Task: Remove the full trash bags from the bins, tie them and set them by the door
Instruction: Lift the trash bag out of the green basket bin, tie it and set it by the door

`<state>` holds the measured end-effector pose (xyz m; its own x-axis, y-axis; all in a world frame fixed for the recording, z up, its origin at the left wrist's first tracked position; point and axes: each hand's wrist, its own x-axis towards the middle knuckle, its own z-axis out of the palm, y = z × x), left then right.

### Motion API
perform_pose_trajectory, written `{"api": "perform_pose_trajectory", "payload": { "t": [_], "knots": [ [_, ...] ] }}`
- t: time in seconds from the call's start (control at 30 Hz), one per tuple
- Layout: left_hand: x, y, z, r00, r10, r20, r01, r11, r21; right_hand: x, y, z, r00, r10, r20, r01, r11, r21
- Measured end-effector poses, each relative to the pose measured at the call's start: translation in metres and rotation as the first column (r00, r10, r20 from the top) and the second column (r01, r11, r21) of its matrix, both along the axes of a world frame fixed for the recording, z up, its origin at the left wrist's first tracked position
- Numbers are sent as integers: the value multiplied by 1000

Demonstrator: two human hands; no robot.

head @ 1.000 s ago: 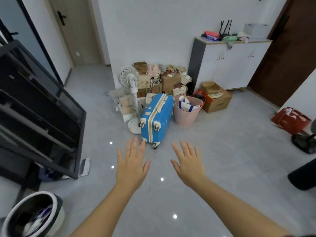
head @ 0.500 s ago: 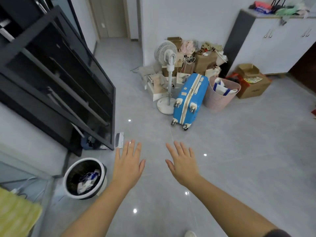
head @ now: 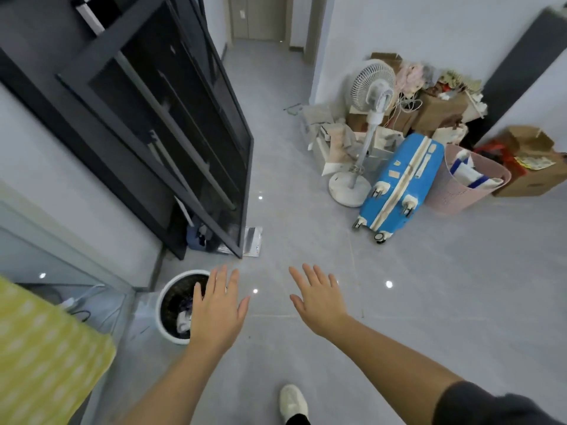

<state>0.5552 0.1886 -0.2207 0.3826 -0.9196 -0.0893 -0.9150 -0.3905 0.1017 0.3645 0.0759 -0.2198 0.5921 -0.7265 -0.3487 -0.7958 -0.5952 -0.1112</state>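
Bin (head: 176,338): white, round, on the floor, under and just left of the left hand (head: 219,311). The hand covers the bin's right rim in this view. Trash bag (head: 173,297): dark liner, sits inside the bin, not lifted, not tied. Pale and purple scraps lie in it; can't tell how full.

Left hand: palm down, fingers straight and spread, holds nothing. Looks to be above the rim; contact not shown. Right hand (head: 319,302): same, flat, spread, empty, over bare floor, apart from the left hand and clear of the bin.

Step, as judged: the reach to the first bin. Task is at its start, no bag out. Next move calls for both hands down at the rim, right hand crossing toward the bin, fingers pinching the bag's top edge, gathering it, then a straight pull up. Thin film could snag or tear if yanked.

Outward: black frame (head: 153,118) leans on the wall beyond the left fingertips. Yellow cloth (head: 40,348) left of the left forearm. Shoe (head: 293,401) between the forearms. Fan (head: 371,87), blue suitcase (head: 399,185), pink basket (head: 445,194) well beyond the right hand, to its right. Door (head: 257,16) far ahead; can't tell if it's the one meant.
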Motion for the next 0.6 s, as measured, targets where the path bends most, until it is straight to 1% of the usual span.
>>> {"api": "perform_pose_trajectory", "payload": {
  "t": [0.07, 0.17, 0.3, 0.43, 0.5, 0.6],
  "knots": [
    [28, 8, -14, 999, 48, -23, -47, 999, 19, 33, 3, -10, 1000, 17, -1, -17, 999, 40],
    [68, 20, -39, 997, 66, -40, -64, 997, 43, 78, 15, -30, 1000, 1, 16, -2, 997, 80],
    [119, 29, -96, 994, 94, -53, -90, 993, 72, 131, 31, -81, 997, -61, 52, 54, 990, 128],
    [160, 31, -187, 984, 162, -78, -151, 980, 129, 178, 40, -167, 988, -138, 63, 123, 971, 205],
    [175, 29, -240, 961, 249, -123, -229, 960, 161, 196, 41, -220, 975, -208, 83, 179, 946, 269],
    [192, 27, -323, 907, 372, -198, -344, 925, 163, 216, 35, -306, 954, -281, 106, 230, 911, 342]
  ]
}}
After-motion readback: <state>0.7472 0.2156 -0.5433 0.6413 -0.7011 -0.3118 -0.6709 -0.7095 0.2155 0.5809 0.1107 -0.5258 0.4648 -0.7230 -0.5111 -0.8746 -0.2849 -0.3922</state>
